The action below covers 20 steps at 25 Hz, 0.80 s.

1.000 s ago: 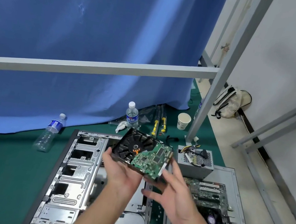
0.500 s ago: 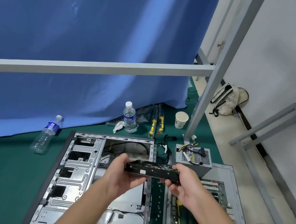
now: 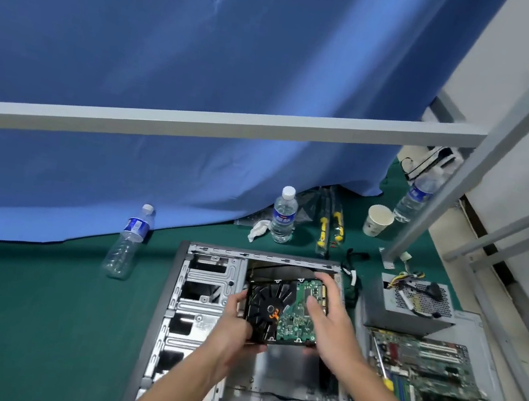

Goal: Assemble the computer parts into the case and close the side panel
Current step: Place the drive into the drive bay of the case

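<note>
Both hands hold the hard drive [image 3: 285,309] above the open computer case [image 3: 206,295], circuit board facing up. Left hand [image 3: 236,326] grips the drive's edge at 8 o'clock, fingers curled under it. Right hand [image 3: 329,318] grips the edge at 3 o'clock, thumb lying on the board. Power supply [image 3: 407,308] sits at 3 o'clock from the case; motherboard [image 3: 430,372] at 4 o'clock. An upright water bottle [image 3: 284,215] stands at 12 o'clock.

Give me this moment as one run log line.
step: placing drive | left hand: grips drive | right hand: grips drive | place: over open case | board: outside case
</note>
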Each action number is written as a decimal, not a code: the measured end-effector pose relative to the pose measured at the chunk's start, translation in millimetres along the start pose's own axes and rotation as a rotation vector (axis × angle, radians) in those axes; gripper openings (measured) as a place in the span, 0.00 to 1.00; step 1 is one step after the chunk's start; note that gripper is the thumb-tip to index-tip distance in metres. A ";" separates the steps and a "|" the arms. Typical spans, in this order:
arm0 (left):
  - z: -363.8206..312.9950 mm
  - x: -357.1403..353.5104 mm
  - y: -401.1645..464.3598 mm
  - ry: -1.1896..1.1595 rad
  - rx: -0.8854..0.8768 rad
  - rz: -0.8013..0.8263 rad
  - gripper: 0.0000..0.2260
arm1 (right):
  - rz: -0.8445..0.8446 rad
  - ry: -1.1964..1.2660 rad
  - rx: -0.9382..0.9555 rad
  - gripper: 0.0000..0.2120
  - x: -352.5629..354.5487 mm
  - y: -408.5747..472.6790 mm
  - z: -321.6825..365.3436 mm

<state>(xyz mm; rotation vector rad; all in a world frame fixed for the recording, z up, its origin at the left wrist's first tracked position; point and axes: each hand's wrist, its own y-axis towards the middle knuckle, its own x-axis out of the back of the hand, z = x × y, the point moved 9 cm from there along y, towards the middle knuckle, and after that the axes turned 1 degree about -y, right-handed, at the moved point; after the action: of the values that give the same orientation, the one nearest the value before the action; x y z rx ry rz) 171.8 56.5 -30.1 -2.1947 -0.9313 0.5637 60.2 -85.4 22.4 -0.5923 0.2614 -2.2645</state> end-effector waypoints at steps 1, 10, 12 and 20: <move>-2.6 10.9 3.0 0.038 0.000 0.021 0.31 | 0.009 0.000 -0.022 0.19 -9.6 6.9 -4.4; -64.2 141.2 47.9 1.090 -0.344 -0.505 0.24 | -0.276 -0.389 0.102 0.22 -23.2 31.7 -10.5; -56.0 145.5 61.1 1.003 -0.320 -0.453 0.24 | -0.249 -0.479 0.092 0.21 -28.4 41.6 -16.0; -41.0 146.7 77.1 1.095 -0.350 -0.620 0.25 | -0.214 0.113 -0.090 0.18 -45.0 79.0 -73.2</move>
<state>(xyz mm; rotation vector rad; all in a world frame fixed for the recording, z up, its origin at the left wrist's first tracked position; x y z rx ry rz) 327.3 109.7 -76.4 -1.8717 -0.9965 -1.0569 101.1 -106.5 -84.9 -0.5617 0.3736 -2.5080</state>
